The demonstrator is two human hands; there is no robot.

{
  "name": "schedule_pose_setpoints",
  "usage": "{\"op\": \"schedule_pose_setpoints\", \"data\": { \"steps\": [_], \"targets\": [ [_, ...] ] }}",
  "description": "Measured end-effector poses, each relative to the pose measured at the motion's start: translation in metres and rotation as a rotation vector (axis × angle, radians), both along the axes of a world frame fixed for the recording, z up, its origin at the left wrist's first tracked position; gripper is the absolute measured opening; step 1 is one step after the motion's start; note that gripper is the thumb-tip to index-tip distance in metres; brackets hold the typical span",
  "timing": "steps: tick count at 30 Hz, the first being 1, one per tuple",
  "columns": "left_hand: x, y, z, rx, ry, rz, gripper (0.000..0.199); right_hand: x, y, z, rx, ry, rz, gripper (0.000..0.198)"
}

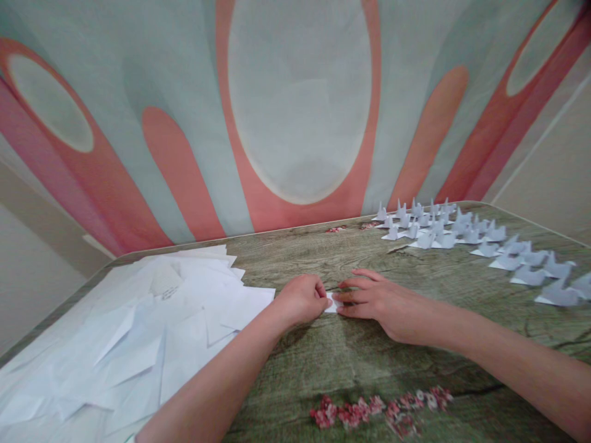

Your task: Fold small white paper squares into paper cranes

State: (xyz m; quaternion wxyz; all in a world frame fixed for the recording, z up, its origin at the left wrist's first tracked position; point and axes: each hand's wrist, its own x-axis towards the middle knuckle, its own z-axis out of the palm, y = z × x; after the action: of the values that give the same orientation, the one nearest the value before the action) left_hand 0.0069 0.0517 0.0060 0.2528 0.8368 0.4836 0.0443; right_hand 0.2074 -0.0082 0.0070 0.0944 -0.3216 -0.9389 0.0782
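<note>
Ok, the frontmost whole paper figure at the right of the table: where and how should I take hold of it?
I'd pinch the raised middle of that folded paper figure lightly between thumb and finger, since it stands up from a flatter base. Coming in from its near left looks best: wood-grain tabletop shows there, while a neighbouring figure sits close on its right.

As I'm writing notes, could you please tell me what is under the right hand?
Under the right hand is one end of a small white paper, on the table. How far the paper runs beneath the fingers cannot be seen, because they cover it.
</note>
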Motion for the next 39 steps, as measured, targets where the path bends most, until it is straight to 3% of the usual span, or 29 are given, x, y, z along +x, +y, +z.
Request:
{"op": "schedule_pose_setpoints", "data": {
  "steps": [13,22,29,39],
  "targets": [
    [-0.003,0.003,-0.001,-0.033,-0.026,-0.002,0.011,-0.002,-0.002,0.001,0.018,-0.042,-0.013,0.043],
    [-0.003,0.004,-0.002,-0.029,-0.04,-0.002,0.012,-0.001,-0.004,0.006,0.024,-0.033,-0.019,0.053],
    [-0.003,0.001,-0.003,-0.018,-0.02,0.016,0.012,-0.009,-0.005,-0.007,0.098,-0.043,-0.049,0.037],
    [-0.014,0.003,0.001,0.034,0.049,0.053,0.026,-0.012,-0.011,-0.004,0.09,-0.088,-0.098,0.036]
  ]
}}
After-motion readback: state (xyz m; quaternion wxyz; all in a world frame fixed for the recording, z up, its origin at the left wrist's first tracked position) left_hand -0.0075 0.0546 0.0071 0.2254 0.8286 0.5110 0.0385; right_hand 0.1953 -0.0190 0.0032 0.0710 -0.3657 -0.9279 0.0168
